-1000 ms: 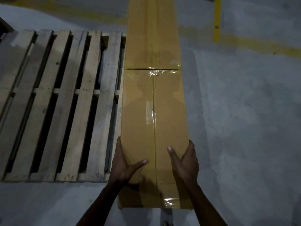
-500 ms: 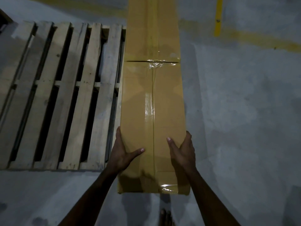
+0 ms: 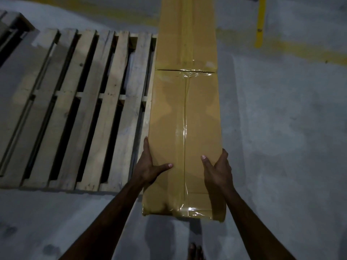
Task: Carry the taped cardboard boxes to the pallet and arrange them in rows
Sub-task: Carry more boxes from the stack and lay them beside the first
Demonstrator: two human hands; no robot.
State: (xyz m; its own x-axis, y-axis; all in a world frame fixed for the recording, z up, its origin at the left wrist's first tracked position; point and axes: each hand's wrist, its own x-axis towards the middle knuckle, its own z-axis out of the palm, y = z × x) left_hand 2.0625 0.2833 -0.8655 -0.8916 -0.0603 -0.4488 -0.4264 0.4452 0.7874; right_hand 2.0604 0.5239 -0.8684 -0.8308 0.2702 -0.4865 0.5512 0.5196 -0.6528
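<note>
Floor: I'm looking at grey concrete all round, mottled and scuffed, with paler patches out on the right.
Markings: a faded yellow band runs across the far right of the floor, and a brighter yellow stripe comes down from the top edge to meet it.
More paint: I've got another worn yellow streak along the top edge on the left.
Stains: dark blotches near the bottom left corner.
Light: dim on my feed, with soft shadows pooling on the concrete at bottom centre.
</note>
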